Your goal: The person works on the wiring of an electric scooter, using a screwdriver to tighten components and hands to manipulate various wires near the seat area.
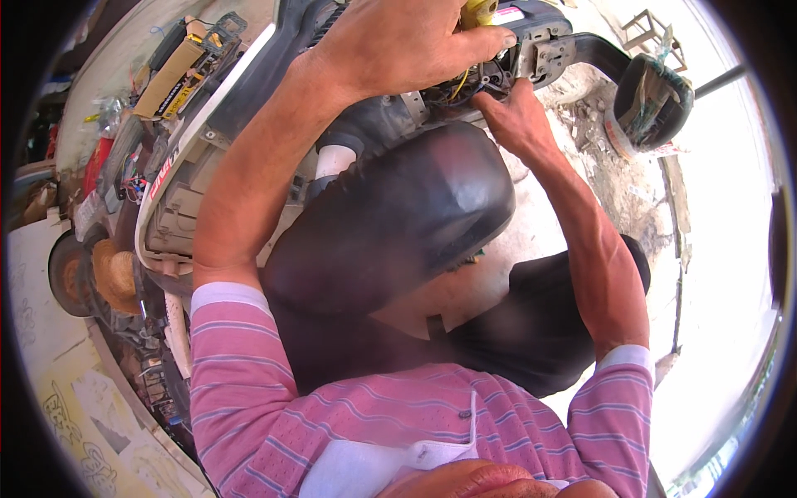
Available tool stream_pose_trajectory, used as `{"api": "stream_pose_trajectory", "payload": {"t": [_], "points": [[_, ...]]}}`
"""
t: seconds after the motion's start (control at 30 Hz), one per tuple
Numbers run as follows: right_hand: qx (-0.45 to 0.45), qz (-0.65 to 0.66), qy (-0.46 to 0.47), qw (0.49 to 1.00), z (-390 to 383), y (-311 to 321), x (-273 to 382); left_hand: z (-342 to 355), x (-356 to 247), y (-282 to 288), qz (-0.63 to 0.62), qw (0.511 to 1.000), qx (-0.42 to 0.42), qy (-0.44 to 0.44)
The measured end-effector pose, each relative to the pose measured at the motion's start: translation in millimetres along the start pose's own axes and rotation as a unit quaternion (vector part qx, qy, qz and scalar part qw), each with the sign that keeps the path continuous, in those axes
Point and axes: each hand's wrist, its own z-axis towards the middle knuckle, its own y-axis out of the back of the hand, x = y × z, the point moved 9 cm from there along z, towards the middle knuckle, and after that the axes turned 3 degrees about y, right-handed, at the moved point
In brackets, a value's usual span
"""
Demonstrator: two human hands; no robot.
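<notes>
My left hand [398,46] reaches over the opened body of a scooter-like vehicle, thumb stretched to the right. A rounded yellow object [479,12] sits between its thumb and index finger, partly cut off by the top edge. Below it, my right hand [516,116] has thumb and finger curled in among thin wires [459,85], one of them yellow. What its fingertips pinch is hidden. A metal bracket with holes [552,56] is just right of the fingers. Under my forearms lies a black padded seat [415,199].
A white-edged body panel [149,195] runs along the left. Beyond it are a cardboard box [173,87], loose tools and parts, and a straw hat [114,275]. At right, a black curved arm [599,55] leads toward a dark tub [656,104] over rubble-strewn ground.
</notes>
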Motion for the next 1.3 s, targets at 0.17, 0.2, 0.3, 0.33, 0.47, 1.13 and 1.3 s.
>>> {"api": "stream_pose_trajectory", "payload": {"t": [0.17,0.2,0.3,0.33,0.47,1.13,1.3], "points": [[-0.027,-0.021,0.054,0.998,9.8,6.2,9.3,-4.1,0.5,6.9,0.004,0.999,-0.044,-0.022],[-0.024,-0.019,0.057,0.998,11.7,6.6,12.0,-5.0,6.5,9.1,-0.006,0.999,-0.048,0.018],[-0.035,-0.021,0.11,0.993,18.2,11.8,24.6,-7.2,3.2,17.7,0.049,0.992,-0.103,-0.061],[-0.037,-0.01,0.132,0.991,20.6,12.1,23.8,-8.7,-1.1,19.8,0.067,0.987,-0.121,-0.086],[0.001,0.024,0.165,0.986,23.3,8.0,26.7,-7.9,18.5,23.2,0.014,0.994,-0.08,0.07],[-0.077,-0.09,0.214,0.97,17.4,7.5,25.3,7.3,33.1,28.7,-0.038,0.995,-0.05,0.08],[-0.096,-0.072,0.193,0.974,8.0,13.3,21.7,-6.0,17.3,32.4,0.171,0.977,-0.034,0.121]]}}
